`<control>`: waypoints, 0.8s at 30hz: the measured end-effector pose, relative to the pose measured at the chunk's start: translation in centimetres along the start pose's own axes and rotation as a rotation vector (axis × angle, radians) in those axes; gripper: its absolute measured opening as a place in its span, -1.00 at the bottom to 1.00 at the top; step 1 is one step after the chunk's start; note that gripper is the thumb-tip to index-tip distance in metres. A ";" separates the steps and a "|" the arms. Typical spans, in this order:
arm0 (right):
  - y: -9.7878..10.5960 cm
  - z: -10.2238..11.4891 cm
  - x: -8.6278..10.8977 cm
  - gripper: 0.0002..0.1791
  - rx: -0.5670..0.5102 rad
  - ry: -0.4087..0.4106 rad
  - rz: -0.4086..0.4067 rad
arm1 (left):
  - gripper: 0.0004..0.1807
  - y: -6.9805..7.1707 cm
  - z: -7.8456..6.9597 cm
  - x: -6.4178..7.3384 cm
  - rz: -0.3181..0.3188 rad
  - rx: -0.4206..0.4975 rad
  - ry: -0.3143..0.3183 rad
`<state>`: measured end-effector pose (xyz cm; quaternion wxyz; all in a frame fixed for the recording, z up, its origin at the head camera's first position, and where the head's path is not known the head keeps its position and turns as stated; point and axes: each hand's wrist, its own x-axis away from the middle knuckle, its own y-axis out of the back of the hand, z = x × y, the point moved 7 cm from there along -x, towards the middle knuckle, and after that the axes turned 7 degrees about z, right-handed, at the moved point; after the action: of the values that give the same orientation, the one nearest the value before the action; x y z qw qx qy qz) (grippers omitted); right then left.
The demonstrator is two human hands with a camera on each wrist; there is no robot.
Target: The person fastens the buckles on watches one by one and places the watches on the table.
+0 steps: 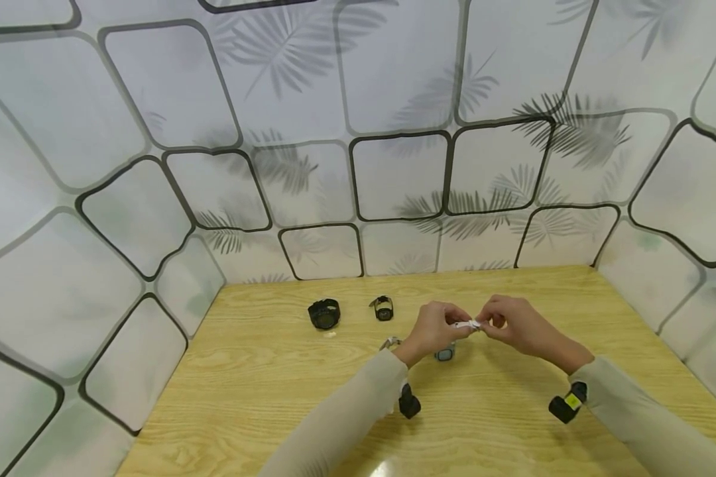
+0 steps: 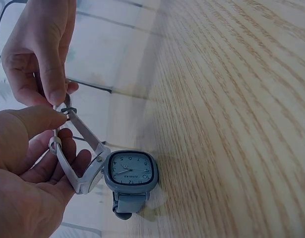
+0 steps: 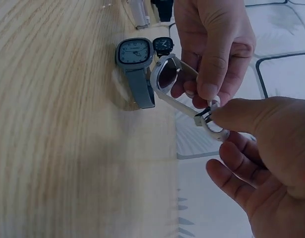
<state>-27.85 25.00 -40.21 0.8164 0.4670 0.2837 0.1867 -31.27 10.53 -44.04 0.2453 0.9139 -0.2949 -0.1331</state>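
Observation:
A white wristwatch (image 3: pixel 179 103) is held up between both hands, its strap bent into a loop with the ends meeting at the buckle (image 3: pixel 204 116). My left hand (image 1: pixel 435 330) pinches the strap between thumb and fingers near the strap keeper. With thumb and index finger, my right hand (image 1: pixel 516 324) grips the strap at the buckle, as the right wrist view shows. Just below the hands, a grey-blue square-faced watch (image 2: pixel 131 172) lies on the table. Fingers partly hide the strap ends, so I cannot tell whether the buckle is fastened.
On the wooden table (image 1: pixel 262 391) are a large black watch (image 1: pixel 325 314) and a small dark square watch (image 1: pixel 384 309) behind and left of the hands. Another pale watch (image 1: pixel 390 342) is partly covered by the left wrist. Patterned fabric walls (image 1: pixel 400 179) enclose the back and sides.

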 end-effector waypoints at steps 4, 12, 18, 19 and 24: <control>-0.2 -0.8 0.4 -0.88 -0.037 -0.021 -0.069 | -0.89 0.1 0.1 0.0 0.005 0.017 0.005; -0.8 -2.8 1.5 -0.86 -0.140 -0.167 -0.121 | -0.90 0.3 0.5 0.0 0.009 0.028 0.021; -1.0 -2.4 1.4 -0.89 -0.126 -0.119 -0.134 | -0.91 0.3 0.3 0.1 0.027 0.035 -0.001; -1.0 -2.3 1.4 -0.89 -0.124 -0.110 -0.137 | -0.91 0.3 0.3 0.1 0.028 0.037 -0.004; -1.1 -2.0 1.5 -0.88 -0.106 -0.085 -0.150 | -0.91 0.3 0.2 0.1 0.037 0.021 -0.006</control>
<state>-27.92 26.69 -42.38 0.8630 0.4082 0.2724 0.1199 -31.37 10.18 -44.09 0.2373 0.9103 -0.3139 -0.1284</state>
